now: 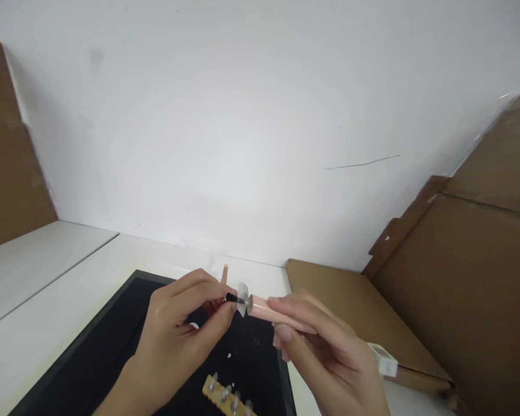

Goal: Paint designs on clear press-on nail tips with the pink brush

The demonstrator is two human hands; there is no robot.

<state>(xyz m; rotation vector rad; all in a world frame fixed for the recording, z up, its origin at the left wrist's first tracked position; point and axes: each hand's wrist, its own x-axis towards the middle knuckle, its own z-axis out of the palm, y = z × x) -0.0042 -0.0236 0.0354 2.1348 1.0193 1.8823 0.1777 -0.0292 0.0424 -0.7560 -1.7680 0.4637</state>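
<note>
My right hand [320, 346] grips a pale pink brush handle [271, 309] whose dark tip [233, 299] points left. My left hand [179, 335] pinches something pink [225, 273] that sticks up behind its fingers, and its fingertips meet the brush tip. A small clear nail tip [242, 299] sits right at the brush tip between the two hands. Both hands hover above a black mat [112, 341]. Below them lies a tan strip [225, 396] carrying several clear nail tips.
The mat lies on a white table [47, 300] against a white wall [260, 127]. Flat cardboard [437, 289] is stacked at the right, and another brown board [4, 156] leans at the far left. A small white block [385, 361] rests by my right wrist.
</note>
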